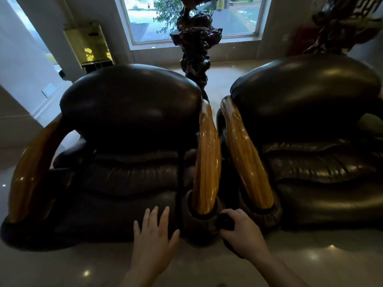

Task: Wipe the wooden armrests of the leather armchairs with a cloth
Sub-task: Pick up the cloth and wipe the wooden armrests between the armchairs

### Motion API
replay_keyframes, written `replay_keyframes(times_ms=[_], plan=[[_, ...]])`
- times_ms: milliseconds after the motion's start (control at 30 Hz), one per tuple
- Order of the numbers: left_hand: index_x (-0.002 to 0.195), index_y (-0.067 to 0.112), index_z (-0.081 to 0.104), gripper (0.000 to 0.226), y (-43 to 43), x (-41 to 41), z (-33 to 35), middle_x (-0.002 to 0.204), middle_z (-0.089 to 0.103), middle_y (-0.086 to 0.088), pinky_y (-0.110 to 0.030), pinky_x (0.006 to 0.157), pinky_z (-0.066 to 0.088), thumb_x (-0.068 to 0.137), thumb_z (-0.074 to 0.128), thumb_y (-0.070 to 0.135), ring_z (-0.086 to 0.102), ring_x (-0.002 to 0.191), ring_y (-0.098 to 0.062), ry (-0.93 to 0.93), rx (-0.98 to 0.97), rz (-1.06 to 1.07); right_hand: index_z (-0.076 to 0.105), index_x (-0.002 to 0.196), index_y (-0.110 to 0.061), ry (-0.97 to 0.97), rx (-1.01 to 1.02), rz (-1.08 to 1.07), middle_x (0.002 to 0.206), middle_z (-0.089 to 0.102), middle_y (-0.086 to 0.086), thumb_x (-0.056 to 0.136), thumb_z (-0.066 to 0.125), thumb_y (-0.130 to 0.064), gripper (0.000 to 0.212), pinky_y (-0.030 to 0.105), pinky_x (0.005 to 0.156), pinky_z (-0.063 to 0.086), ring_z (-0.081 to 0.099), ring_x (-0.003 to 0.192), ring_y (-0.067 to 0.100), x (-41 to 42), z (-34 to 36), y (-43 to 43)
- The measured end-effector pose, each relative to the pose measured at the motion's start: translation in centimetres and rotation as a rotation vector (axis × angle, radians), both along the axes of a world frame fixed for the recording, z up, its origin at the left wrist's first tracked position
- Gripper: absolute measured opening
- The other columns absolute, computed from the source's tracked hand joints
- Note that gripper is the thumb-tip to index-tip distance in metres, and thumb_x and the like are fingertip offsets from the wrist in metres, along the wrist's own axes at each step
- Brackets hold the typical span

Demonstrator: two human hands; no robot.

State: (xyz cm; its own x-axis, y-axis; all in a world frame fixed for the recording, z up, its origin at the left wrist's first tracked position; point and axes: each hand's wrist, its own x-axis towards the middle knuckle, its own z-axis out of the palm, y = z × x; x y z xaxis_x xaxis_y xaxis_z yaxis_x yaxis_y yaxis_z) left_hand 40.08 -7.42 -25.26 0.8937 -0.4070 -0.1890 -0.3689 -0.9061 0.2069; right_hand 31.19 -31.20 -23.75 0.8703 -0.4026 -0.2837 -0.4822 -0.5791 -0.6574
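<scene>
At six o'clock, right hand point(241, 230) fists a dark cloth point(224, 223), left hand point(154, 235) splayed empty; bunched, it might skip the armrest point(206, 162).

one camera sits on the person's head. it looks forward and down, close over two armchairs point(128, 141) side by side. both hands show at the bottom edge. a window point(192, 17) is far off at the top. the wide lens bends the edges.
</scene>
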Motion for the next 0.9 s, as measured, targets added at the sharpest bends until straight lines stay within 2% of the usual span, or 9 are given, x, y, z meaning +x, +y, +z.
replay_keyframes(times_ms=[100,233,367,567,633,700,833,900], plan=[[0.154,0.035,0.002,0.074,-2.3,2.7,-1.1,0.165,0.005,-0.002,-0.053,0.121,0.004,0.091,0.027,0.066,-0.006,0.151,-0.021,0.036,0.024,-0.037,0.059,0.117,-0.043,0.000,0.013,-0.008,0.100,0.050,-0.021,0.077,0.070,-0.033,0.043,0.013,0.067,0.042,0.055,0.089,-0.001,2.6,-0.8,-1.8],[0.153,0.035,0.001,0.074,-5.5,8.0,-3.0,0.165,0.003,-0.002,-0.053,0.120,0.003,0.091,0.026,0.067,-0.006,0.151,-0.022,0.073,0.047,-0.116,0.058,0.120,-0.040,-0.018,0.038,-0.045,0.106,0.050,-0.020,0.081,0.073,-0.032,0.043,0.017,0.079,0.047,0.055,0.096,0.000,7.2,-2.0,-4.2],[0.154,0.034,0.002,0.073,-9.3,14.3,-5.8,0.165,0.003,-0.003,-0.053,0.121,0.003,0.093,0.028,0.064,-0.006,0.151,-0.023,0.085,0.024,-0.191,0.059,0.119,-0.037,-0.035,0.041,-0.109,0.109,0.050,-0.020,0.080,0.075,-0.033,0.042,0.019,0.085,0.046,0.053,0.100,0.000,12.3,-3.2,-5.8],[0.152,0.034,-0.005,0.075,-14.6,22.4,-12.9,0.165,0.000,-0.005,-0.049,0.121,0.001,0.088,0.016,0.066,-0.008,0.151,-0.023,0.083,-0.095,-0.338,0.059,0.122,-0.035,-0.078,0.017,-0.251,0.116,0.051,-0.018,0.082,0.075,-0.029,0.043,0.011,0.080,0.039,0.051,0.105,-0.004,19.3,-7.9,-8.1],[0.153,0.033,-0.007,0.076,-18.3,26.4,-18.7,0.165,0.001,-0.006,-0.047,0.122,0.006,0.089,0.017,0.066,-0.005,0.151,-0.022,0.122,-0.138,-0.283,0.058,0.123,-0.033,-0.104,0.034,-0.277,0.118,0.052,-0.014,0.083,0.074,-0.023,0.044,0.016,0.085,0.043,0.051,0.109,0.000,24.0,-12.9,-10.7],[0.152,0.033,-0.011,0.077,-20.3,28.1,-20.7,0.164,-0.002,-0.004,-0.043,0.122,0.013,0.091,0.022,0.065,-0.004,0.151,-0.021,0.095,-0.200,-0.218,0.058,0.125,-0.030,-0.161,-0.016,-0.218,0.121,0.051,-0.012,0.084,0.073,-0.020,0.045,0.023,0.092,0.046,0.050,0.114,0.004,26.6,-14.4,-11.7],[0.150,0.032,-0.022,0.080,-23.2,28.3,-21.0,0.162,-0.022,0.006,-0.040,0.122,0.015,0.094,0.026,0.063,-0.017,0.149,-0.013,0.064,-0.319,-0.219,0.057,0.130,-0.028,-0.251,-0.212,-0.149,0.130,0.049,-0.009,0.083,0.072,-0.024,0.049,0.016,0.090,0.035,0.043,0.117,0.009,29.7,-14.3,-12.5],[0.151,0.030,-0.022,0.081,-25.1,28.6,-23.4,0.159,-0.031,0.006,-0.042,0.121,0.018,0.095,0.026,0.064,-0.020,0.148,-0.012,0.085,-0.340,-0.170,0.056,0.130,-0.028,-0.301,-0.274,-0.093,0.133,0.049,-0.009,0.083,0.068,-0.030,0.049,0.021,0.094,0.034,0.043,0.118,0.012,32.8,-16.4,-14.3]])
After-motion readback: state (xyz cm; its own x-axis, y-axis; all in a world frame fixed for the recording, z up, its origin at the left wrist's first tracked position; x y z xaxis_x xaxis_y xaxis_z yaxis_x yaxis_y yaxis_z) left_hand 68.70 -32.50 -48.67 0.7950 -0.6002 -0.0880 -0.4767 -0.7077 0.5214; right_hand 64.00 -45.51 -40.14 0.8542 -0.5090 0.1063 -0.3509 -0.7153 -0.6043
